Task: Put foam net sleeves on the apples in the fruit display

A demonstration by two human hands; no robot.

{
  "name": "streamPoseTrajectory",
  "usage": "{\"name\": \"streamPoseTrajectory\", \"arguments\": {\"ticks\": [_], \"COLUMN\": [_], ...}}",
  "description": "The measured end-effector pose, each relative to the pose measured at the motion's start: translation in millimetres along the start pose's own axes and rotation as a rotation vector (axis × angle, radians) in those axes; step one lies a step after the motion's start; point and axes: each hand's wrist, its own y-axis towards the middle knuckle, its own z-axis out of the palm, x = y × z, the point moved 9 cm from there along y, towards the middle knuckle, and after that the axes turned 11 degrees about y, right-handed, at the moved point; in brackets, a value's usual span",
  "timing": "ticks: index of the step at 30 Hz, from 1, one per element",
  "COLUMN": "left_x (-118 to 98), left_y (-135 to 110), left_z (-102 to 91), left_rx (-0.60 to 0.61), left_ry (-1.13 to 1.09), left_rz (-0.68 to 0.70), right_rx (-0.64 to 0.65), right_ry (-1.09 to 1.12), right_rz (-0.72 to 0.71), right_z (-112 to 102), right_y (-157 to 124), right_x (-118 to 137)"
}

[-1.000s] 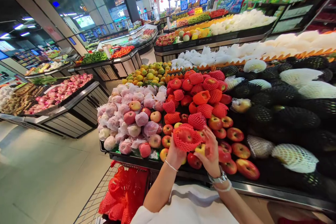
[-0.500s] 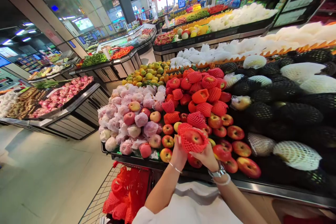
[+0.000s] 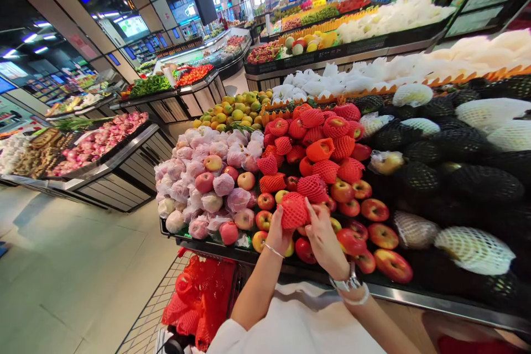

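A red foam-netted apple (image 3: pixel 295 211) is in front of me over the display, its net side facing the camera. My left hand (image 3: pixel 279 233) is closed round its left and lower side. My right hand (image 3: pixel 326 237) presses its fingers against the right side of the net, index finger pointing up along it; the thumb is hidden. Around the hands lie bare red apples (image 3: pixel 305 250), with more apples in red foam nets (image 3: pixel 314 188) behind them.
Wrapped pinkish fruit (image 3: pixel 199 174) fills the display's left part. Dark-netted produce (image 3: pixel 481 180) and white-netted fruit (image 3: pixel 475 246) lie to the right. A shopping cart (image 3: pixel 143 301) with red foam nets (image 3: pixel 203 293) stands below left. The display's metal edge (image 3: pixel 440 304) runs before me.
The apple has turned, so its bare top no longer faces me and the net covers the visible side. It has moved slightly left. My right hand has shifted from underneath to its right side.
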Motion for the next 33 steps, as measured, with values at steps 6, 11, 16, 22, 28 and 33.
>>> {"name": "streamPoseTrajectory", "arguments": {"ticks": [6,11,16,22,28,33], "left_x": [2,9,-9,-47,-59,-49], "left_y": [-8,-19,-27,-43,-69,-66], "left_z": [1.5,10.4,16.3,25.5,32.8,41.5], "left_rx": [0.021,0.113,0.162,0.132,0.137,0.245], "left_ry": [-0.09,-0.085,0.05,0.204,0.489,0.608], "left_rz": [-0.126,-0.076,0.06,0.35,0.721,0.748], "right_rx": [-0.141,0.021,0.041,-0.149,-0.102,-0.208], "right_ry": [-0.061,-0.02,0.088,0.405,0.484,0.497], "right_rz": [-0.441,-0.52,-0.5,-0.344,-0.255,-0.33], "right_z": [-22,17,19,-16,-7,-12], "right_y": [2,10,6,14,0,-10], "right_x": [78,68,64,63,65,64]}}
